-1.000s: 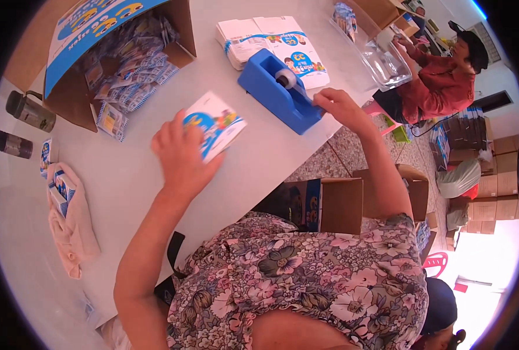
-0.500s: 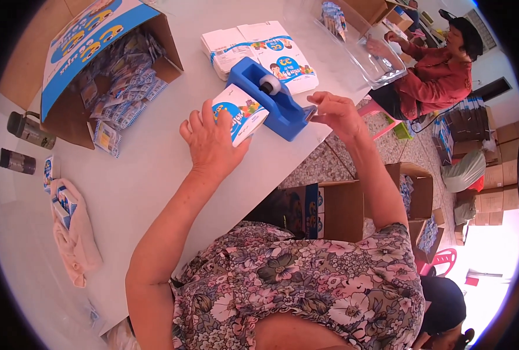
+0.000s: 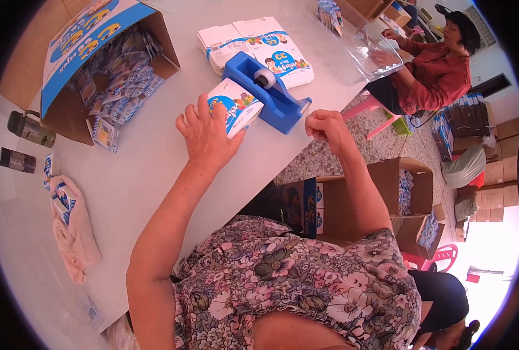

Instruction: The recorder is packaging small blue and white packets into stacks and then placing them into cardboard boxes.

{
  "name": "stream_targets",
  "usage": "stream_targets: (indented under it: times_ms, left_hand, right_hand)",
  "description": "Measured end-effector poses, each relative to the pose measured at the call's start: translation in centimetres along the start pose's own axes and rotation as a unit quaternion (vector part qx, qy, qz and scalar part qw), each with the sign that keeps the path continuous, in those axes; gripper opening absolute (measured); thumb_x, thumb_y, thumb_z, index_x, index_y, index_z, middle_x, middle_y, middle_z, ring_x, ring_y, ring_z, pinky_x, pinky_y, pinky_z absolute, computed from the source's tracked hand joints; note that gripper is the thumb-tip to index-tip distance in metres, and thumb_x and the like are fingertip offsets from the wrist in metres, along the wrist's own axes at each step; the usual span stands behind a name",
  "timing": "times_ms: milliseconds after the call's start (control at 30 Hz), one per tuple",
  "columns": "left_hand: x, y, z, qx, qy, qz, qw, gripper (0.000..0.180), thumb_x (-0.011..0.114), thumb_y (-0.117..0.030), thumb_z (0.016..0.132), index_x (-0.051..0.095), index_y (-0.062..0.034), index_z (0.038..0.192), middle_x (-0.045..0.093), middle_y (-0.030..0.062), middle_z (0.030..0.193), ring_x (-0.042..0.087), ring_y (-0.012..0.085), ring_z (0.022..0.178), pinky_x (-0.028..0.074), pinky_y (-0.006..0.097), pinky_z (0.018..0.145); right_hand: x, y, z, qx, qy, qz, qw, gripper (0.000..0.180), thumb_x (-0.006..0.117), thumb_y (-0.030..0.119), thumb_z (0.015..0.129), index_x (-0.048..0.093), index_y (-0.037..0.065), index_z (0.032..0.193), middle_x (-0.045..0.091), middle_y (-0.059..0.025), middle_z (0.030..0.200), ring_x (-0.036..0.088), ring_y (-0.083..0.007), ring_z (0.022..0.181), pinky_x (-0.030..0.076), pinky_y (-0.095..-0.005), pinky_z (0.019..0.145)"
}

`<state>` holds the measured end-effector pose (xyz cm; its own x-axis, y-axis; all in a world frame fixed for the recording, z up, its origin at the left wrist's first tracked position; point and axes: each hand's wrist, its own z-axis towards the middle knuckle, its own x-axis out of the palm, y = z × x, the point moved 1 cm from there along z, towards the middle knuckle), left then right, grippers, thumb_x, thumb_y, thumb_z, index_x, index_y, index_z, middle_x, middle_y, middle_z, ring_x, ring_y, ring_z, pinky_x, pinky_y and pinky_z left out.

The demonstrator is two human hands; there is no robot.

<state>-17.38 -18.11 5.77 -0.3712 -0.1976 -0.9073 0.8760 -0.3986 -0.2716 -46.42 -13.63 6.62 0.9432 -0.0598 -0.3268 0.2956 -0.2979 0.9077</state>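
Note:
My left hand (image 3: pixel 208 133) grips a small white-and-blue carton (image 3: pixel 240 104), thumb on its near side and fingers over its left end. The carton lies on the white table (image 3: pixel 148 175) against a blue tape dispenser (image 3: pixel 279 109), which carries a roll of clear tape (image 3: pixel 265 78). Just off the dispenser's cutting end is my right hand (image 3: pixel 331 129), its fingers curled and pinched together. Whatever may be between those fingertips is too small to make out. Beyond the dispenser lie stacked flat cartons (image 3: pixel 299 74) with the same print.
At the far left, a large tipped cardboard box (image 3: pixel 67 119) spills small packets (image 3: pixel 122 99). A flask (image 3: pixel 30 128), a dark jar (image 3: pixel 18 160) and a pink cloth (image 3: pixel 75 245) line the left side. A clear plastic bin (image 3: pixel 382 73) and a seated co-worker (image 3: pixel 432 73) are at the far right.
My right hand has drawn away from the dispenser's cutting end, toward me, and its fingers have curled in. My left hand keeps the carton in nearly the same place.

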Motion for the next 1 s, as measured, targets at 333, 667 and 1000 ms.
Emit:
stream_targets:
  times_ms: [333, 667, 1000]
  left_hand:
    - [-2.0, 0.6, -2.2, -0.001, 0.018, -0.050, 0.999, 0.054, 0.080, -0.027, 0.062, 0.058, -0.0101, 0.109, 0.044, 0.0155, 0.131, 0.042, 0.0347, 0.115, 0.029, 0.049, 0.095]
    - [-1.5, 1.4, -3.5, -0.017, -0.010, -0.071, 0.997, 0.051, 0.081, -0.025, 0.062, 0.059, -0.0107, 0.106, 0.043, 0.0149, 0.131, 0.041, 0.0333, 0.116, 0.027, 0.048, 0.096]
    - [-1.9, 2.3, -3.4, 0.031, -0.014, -0.091, 0.995, 0.061, 0.084, -0.020, 0.057, 0.054, -0.0114, 0.109, 0.042, 0.0158, 0.133, 0.042, 0.0351, 0.118, 0.026, 0.048, 0.100]
  right_hand:
    - [8.4, 2.4, -4.0, -0.078, 0.192, 0.068, 0.976, 0.020, 0.067, 0.021, 0.096, 0.068, 0.004, 0.085, 0.066, -0.0006, 0.073, 0.054, -0.0046, 0.062, 0.040, -0.0197, 0.054]
    - [13.7, 2.7, -1.8, -0.042, 0.161, 0.066, 0.984, 0.027, 0.073, 0.026, 0.092, 0.071, 0.003, 0.078, 0.064, 0.0001, 0.064, 0.049, -0.0035, 0.051, 0.036, -0.0196, 0.045]
    - [12.5, 0.3, 1.1, -0.326, -0.002, -0.381, 0.865, 0.040, 0.084, 0.034, 0.078, 0.068, 0.002, 0.062, 0.053, -0.0060, 0.046, 0.055, -0.0189, 0.045, 0.042, -0.0327, 0.046]
